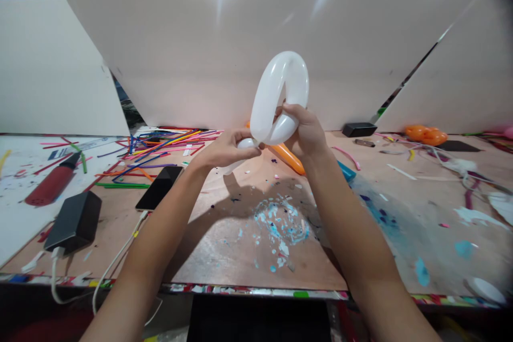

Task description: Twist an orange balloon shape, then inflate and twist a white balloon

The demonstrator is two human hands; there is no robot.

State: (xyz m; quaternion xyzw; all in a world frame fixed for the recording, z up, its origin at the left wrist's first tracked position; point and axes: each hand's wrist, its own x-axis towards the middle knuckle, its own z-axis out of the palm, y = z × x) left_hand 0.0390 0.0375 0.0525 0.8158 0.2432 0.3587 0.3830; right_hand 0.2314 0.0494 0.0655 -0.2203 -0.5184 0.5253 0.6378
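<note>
Between my two hands, above the table, is a white modelling balloon (262, 93) bent round into a tall loop. My left hand (228, 148) pinches it low on the left, where a small white bubble and a limp tail show beside the fingers. Around the lower right of the loop, my right hand (306, 131) is closed, with its thumb across the balloon. The exact spot where the parts meet is partly hidden by the fingers. Behind the hands lies an orange balloon (289, 159), partly covered.
Several uninflated balloons (160, 144) lie in a heap at the back left. A red hand pump (54, 181), a black power adapter (76, 222) and a phone (160, 187) with a cable are on the left. Orange inflated balloons (425, 134) sit at the back right, before white panels (192, 64).
</note>
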